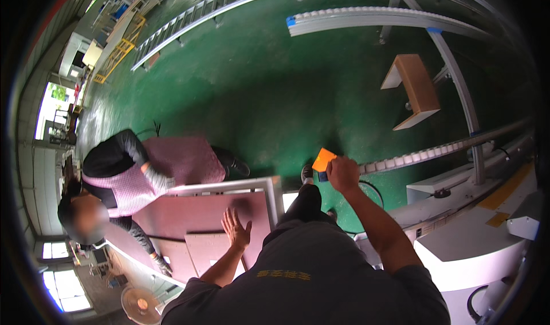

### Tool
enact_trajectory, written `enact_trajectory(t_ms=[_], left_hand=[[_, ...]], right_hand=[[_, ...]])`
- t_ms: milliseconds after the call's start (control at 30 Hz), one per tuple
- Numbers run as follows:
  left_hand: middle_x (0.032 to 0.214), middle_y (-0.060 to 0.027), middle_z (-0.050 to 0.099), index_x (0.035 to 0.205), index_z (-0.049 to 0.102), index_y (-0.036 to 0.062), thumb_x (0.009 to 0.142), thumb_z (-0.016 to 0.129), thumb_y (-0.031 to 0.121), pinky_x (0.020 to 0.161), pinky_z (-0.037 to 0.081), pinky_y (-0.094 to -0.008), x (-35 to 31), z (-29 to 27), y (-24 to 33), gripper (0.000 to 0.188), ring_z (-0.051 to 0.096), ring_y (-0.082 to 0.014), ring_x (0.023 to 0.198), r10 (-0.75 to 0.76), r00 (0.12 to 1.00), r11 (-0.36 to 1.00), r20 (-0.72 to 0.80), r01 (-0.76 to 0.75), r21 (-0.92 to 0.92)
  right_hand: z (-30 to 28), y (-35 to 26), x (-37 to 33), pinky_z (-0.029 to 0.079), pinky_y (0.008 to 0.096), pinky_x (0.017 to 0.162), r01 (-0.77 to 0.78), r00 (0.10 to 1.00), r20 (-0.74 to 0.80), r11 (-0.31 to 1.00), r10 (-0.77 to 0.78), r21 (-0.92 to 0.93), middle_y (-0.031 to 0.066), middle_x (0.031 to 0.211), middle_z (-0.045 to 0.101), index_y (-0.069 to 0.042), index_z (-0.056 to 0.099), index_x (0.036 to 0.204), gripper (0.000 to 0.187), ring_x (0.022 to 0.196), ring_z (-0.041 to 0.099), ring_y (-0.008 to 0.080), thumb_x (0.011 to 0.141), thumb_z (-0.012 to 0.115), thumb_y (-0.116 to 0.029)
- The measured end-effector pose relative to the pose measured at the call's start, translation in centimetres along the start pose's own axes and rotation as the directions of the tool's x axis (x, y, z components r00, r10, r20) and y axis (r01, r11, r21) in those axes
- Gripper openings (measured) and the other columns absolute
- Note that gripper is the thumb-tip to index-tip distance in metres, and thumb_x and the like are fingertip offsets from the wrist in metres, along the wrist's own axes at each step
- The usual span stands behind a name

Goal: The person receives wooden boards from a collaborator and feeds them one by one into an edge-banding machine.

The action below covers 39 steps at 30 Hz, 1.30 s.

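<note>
My left hand (236, 228) has its fingers spread over the reddish-brown panels (200, 210) on the table at my left; whether it touches them I cannot tell. My right hand (344, 175) is closed around a small flat orange piece (324, 159) with straight edges, whose exact kind does not show. The orange piece sticks out past the fingers, beside the near end of a roller conveyor rail (412, 158). A smaller panel (209, 247) lies among the larger ones near my left wrist.
A co-worker in a pink checked apron (186, 161) leans at the table's left, one gloved hand (162, 265) at the panels. White machine housing (464, 250) stands at my right. An angled brown board piece (421, 84) sits near the rail frame. Green floor (258, 84) stretches ahead.
</note>
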<state>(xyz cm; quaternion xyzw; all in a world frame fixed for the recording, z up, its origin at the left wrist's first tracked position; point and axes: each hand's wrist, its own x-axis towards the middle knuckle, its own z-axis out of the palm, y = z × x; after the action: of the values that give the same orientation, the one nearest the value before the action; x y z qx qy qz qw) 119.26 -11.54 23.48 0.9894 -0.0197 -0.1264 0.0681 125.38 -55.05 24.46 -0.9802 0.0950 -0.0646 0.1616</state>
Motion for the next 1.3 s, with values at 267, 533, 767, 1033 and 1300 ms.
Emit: enact_trajectory(t_ms=[267, 533, 767, 1033, 1300], left_hand=[[0.123, -0.0211, 0.061, 0.13, 0.053, 0.0078, 0.088, 0.06, 0.041, 0.092, 0.048, -0.0511, 19.5, -2.5, 4.2, 0.054, 0.058, -0.041, 0.111, 0.318, 0.59, 0.871, 0.742, -0.491, 0.017], [0.113, -0.0173, 0.066, 0.119, 0.063, 0.0129, 0.083, 0.064, 0.031, 0.088, 0.051, -0.0465, 31.6, -2.6, 8.3, 0.041, 0.063, -0.0372, 0.106, 0.318, 0.304, 0.732, 0.898, -0.681, -0.029], [0.107, -0.0131, 0.07, 0.109, 0.069, 0.0117, 0.08, 0.064, 0.019, 0.082, 0.052, -0.04, 44.0, 0.3, 10.7, 0.03, 0.067, -0.0333, 0.098, 0.453, 0.358, 0.699, 0.817, -0.711, -0.076], [0.112, -0.0104, 0.069, 0.117, 0.068, 0.011, 0.09, 0.061, 0.027, 0.087, 0.051, -0.0396, 62.7, 7.6, 16.9, 0.032, 0.065, -0.0278, 0.103, 0.47, 0.492, 0.881, 0.733, -0.314, -0.354], [0.116, -0.0102, 0.068, 0.125, 0.062, 0.0097, 0.093, 0.062, 0.027, 0.092, 0.05, -0.0383, 75.9, 0.4, 18.1, 0.036, 0.065, -0.0289, 0.107, 0.527, 0.618, 0.828, 0.584, -0.216, -0.518]], right_hand=[[-0.9, -0.7, 0.5, 0.048, 0.0491, 0.064, -0.389, 0.91, 0.219, 0.909, 0.353, 0.15, 0.0125, 0.072, 0.066, -0.008, 0.068, 0.07, 0.039, 0.069, 0.065, 0.0337, 0.089, 0.054, -0.04], [0.2, -0.9, 0.7, 0.051, 0.0474, 0.063, -0.4, 0.899, 0.223, 0.914, 0.378, 0.065, 0.0127, 0.071, 0.067, -0.008, 0.067, 0.068, 0.037, 0.07, 0.066, 0.0345, 0.086, 0.054, -0.037], [-1.5, -2.5, 1.5, 0.053, 0.041, 0.061, -0.463, 0.864, 0.24, 0.886, 0.442, 0.037, 0.0068, 0.07, 0.066, -0.013, 0.065, 0.068, 0.021, 0.069, 0.066, 0.0282, 0.082, 0.06, -0.029], [0.3, 0.1, 0.3, 0.054, 0.0492, 0.07, -0.544, 0.728, 0.36, 0.811, 0.583, -0.214, 0.0073, 0.076, 0.069, -0.017, 0.073, 0.084, 0.025, 0.076, 0.068, 0.0331, 0.078, 0.062, -0.039], [1.8, 4.9, 32.8, 0.037, 0.0525, 0.103, -0.49, 0.838, -0.207, 0.863, 0.505, 0.12, 0.0273, 0.132, 0.044, 0.005, 0.045, 0.129, 0.05, 0.12, 0.045, 0.0464, 0.081, 0.056, -0.005]])
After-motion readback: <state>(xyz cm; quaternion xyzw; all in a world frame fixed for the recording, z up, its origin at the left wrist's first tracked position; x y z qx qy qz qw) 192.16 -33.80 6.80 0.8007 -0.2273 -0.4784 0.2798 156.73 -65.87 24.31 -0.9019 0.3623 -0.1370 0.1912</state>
